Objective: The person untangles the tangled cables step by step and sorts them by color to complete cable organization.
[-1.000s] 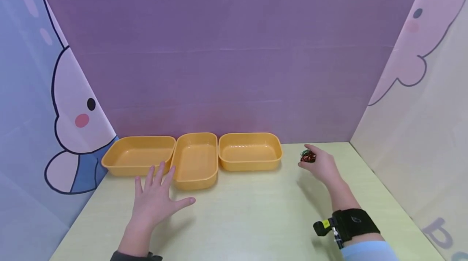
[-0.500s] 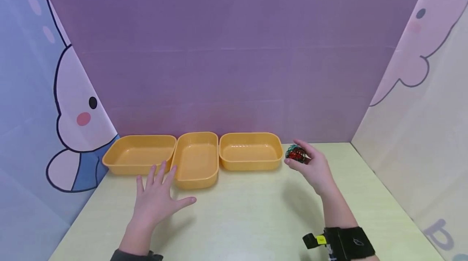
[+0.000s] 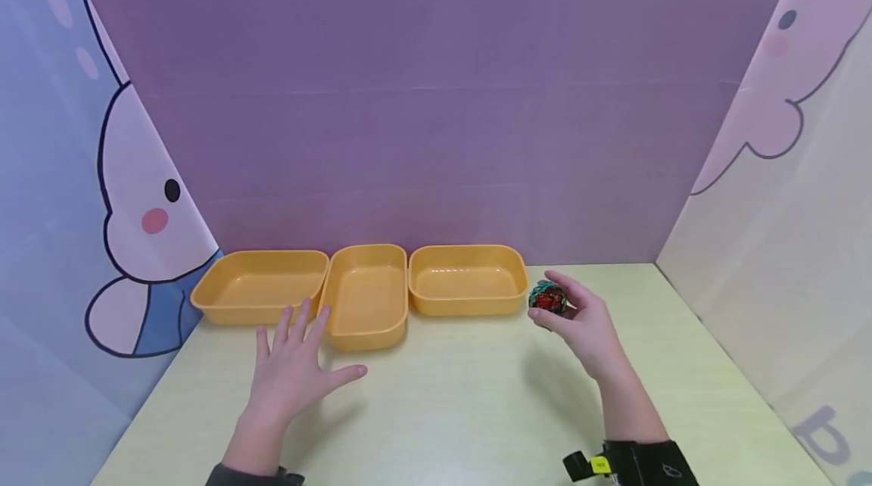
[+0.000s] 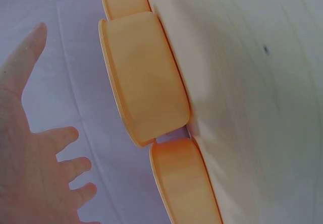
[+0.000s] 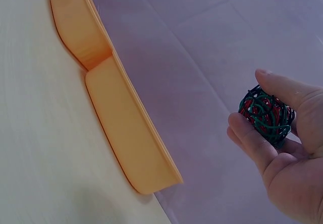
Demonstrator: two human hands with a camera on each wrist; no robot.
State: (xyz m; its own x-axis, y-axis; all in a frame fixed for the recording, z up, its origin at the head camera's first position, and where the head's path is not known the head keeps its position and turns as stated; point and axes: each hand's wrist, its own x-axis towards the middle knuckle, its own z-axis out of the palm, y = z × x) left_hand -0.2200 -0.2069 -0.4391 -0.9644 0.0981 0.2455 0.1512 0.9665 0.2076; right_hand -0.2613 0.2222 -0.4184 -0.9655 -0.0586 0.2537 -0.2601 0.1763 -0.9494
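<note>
A small ball of tangled strands (image 5: pixel 266 116), dark green, black and red, sits between the thumb and fingers of my right hand (image 3: pixel 586 327), which holds it just right of the right-hand tray. In the right wrist view the fingers curl under the ball and the thumb lies over it. My left hand (image 3: pixel 289 376) hovers over the table with fingers spread and nothing in it. Three yellow trays stand in a row: the left tray (image 3: pixel 221 312), the middle tray (image 3: pixel 364 341) turned lengthwise, and the right tray (image 3: pixel 466 307).
The pale table (image 3: pixel 450 410) lies in front of the trays. A purple backdrop (image 3: pixel 436 107) rises right behind them. Printed side panels, a blue panel (image 3: pixel 48 259) on the left and a whitish panel (image 3: pixel 783 266) on the right, border the table.
My right hand has moved left toward the right tray with the ball, then slightly down. The left hand has stayed nearly still.
</note>
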